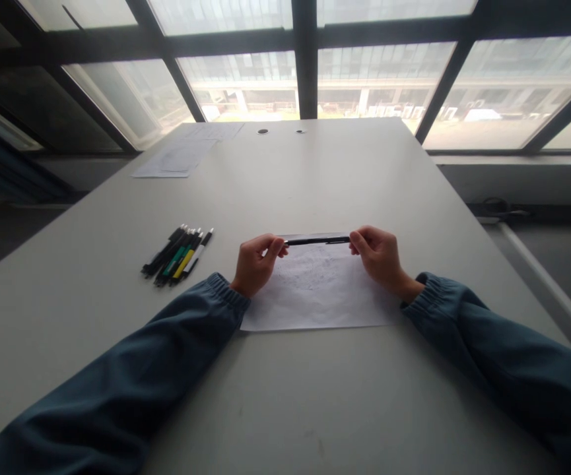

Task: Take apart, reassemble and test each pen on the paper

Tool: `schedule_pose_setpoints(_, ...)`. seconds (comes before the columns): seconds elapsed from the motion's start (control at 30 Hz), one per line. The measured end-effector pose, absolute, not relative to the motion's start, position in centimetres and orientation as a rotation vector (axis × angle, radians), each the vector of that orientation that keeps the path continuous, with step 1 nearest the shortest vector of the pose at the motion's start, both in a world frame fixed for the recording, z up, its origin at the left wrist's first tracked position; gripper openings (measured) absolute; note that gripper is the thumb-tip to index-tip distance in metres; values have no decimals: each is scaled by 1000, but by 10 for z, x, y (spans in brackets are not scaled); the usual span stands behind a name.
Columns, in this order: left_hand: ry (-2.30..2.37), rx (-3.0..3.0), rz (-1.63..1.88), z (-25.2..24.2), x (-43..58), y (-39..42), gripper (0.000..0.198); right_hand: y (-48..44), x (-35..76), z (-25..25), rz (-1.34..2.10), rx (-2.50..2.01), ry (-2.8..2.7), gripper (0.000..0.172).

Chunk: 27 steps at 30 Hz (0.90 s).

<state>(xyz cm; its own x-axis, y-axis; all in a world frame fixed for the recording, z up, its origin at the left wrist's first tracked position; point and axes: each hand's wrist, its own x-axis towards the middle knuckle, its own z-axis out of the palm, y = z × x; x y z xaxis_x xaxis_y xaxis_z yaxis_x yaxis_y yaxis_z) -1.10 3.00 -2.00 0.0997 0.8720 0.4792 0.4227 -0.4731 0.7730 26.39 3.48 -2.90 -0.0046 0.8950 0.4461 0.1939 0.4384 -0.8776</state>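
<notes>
A black pen (317, 241) is held level between my two hands, above a sheet of paper (315, 307). My left hand (258, 262) pinches its left end between thumb and fingers. At the other end, where the clip shows, my right hand (378, 257) grips it the same way. Scribbled pen marks cover the upper middle of the white sheet, which lies flat under both hands. Left of my left hand, a bunch of pens and markers (179, 256) lies side by side, with black, green, yellow and white barrels.
The white table (290, 178) stretches away to a wall of windows. More papers (176, 155) lie at its far left, and two round cable holes (263, 132) sit near the far edge. A pale pipe (547, 284) runs beside the table's right edge.
</notes>
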Motion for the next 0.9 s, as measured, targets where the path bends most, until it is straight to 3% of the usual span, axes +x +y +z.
schedule_pose_setpoints(0.9, 1269, 1945, 1338, -19, -10, 30, 39, 35, 264, -30, 755, -1013, -1498, 40)
